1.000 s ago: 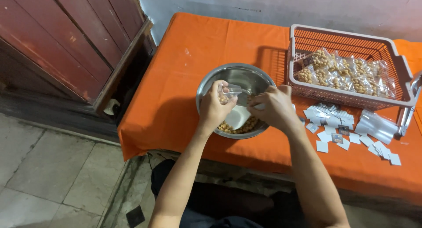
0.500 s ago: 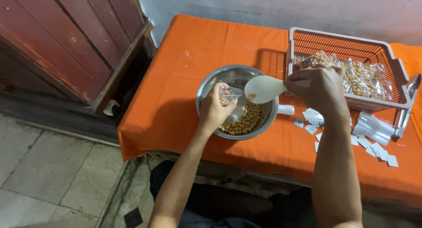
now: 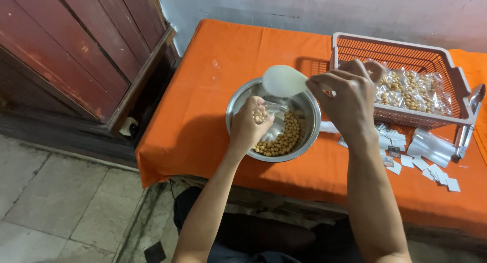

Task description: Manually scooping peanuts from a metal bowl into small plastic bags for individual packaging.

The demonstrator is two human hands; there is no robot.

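A steel bowl [image 3: 238, 103] holding tan round nuts [image 3: 285, 137] stands on the orange-covered table [image 3: 203, 106]. My left hand [image 3: 249, 125] holds a small clear plastic pouch [image 3: 269, 111] over the bowl, with a few nuts inside it. My right hand [image 3: 347, 96] grips the handle of a white plastic spoon [image 3: 283, 81], raised and tipped just above the pouch's mouth.
A pinkish plastic basket [image 3: 406, 50] at the back right holds several filled clear packets [image 3: 411, 88]. Small white paper labels [image 3: 406, 159] and a stack of empty clear pouches [image 3: 431, 146] lie to the right. A dark red wooden door [image 3: 76, 45] stands on the left.
My right hand lifted the spoon out of the bowl and swung it up over the pouch. My left hand stayed in place holding the pouch.
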